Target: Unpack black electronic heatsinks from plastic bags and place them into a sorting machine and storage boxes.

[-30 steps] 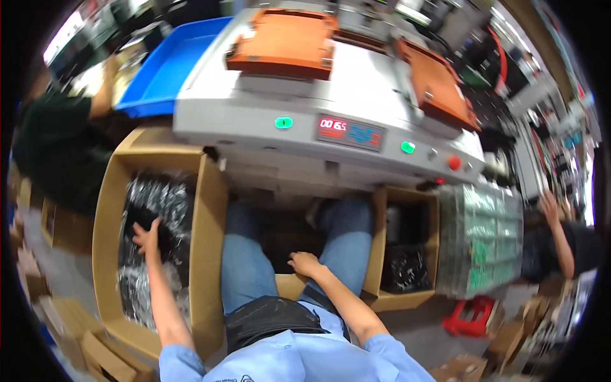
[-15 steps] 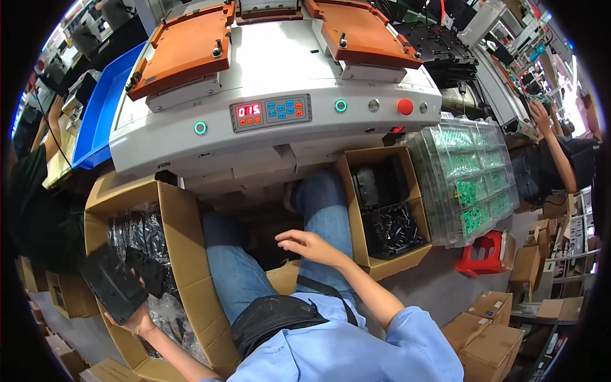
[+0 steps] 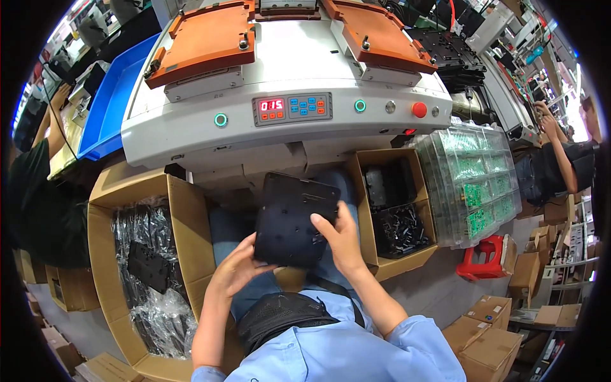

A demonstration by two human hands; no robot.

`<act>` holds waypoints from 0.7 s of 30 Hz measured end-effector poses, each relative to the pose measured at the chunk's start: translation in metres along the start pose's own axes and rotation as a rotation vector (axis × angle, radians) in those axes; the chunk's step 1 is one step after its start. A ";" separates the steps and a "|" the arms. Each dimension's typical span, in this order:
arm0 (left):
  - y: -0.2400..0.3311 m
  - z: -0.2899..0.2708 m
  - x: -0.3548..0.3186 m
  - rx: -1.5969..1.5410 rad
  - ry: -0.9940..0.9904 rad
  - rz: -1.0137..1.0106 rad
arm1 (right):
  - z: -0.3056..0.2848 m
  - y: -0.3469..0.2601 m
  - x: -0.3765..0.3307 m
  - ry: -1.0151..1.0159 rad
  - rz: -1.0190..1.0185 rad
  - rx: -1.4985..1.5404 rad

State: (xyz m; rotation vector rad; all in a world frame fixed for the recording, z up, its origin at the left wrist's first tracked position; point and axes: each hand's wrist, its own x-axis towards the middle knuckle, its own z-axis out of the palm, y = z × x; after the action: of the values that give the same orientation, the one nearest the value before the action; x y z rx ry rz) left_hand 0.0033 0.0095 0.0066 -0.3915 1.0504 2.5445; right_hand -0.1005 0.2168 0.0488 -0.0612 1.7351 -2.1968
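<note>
Black plastic panel (image 3: 294,219) is being held up near mid-frame, its face showing small holes and slots. Left hand (image 3: 235,268) is grasping its lower-left corner; right hand (image 3: 344,242) is gripping its right edge, thumb lying on the face. Left of frame: open cardboard box (image 3: 194,232) is holding clear plastic wrap (image 3: 164,318), a flat black part (image 3: 149,267) resting on top. Right of centre: smaller carton (image 3: 402,263) is holding black pieces (image 3: 400,229). Top: white machine (image 3: 293,57) is carrying two orange fixtures (image 3: 207,41).

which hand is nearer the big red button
Right. The right hand holds the black panel, below and left of the red button; the left hand, also on the panel, is lower and farther left.
</note>
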 end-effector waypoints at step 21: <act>0.030 -0.023 -0.016 -0.213 0.275 0.270 | -0.148 -0.036 -0.024 0.330 -0.019 -1.119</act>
State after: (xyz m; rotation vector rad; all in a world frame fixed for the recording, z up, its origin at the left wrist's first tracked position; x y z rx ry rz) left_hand 0.0074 -0.0306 0.0157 -0.7194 0.9824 2.9191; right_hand -0.1221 0.3698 0.0496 0.0230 2.9146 -1.0103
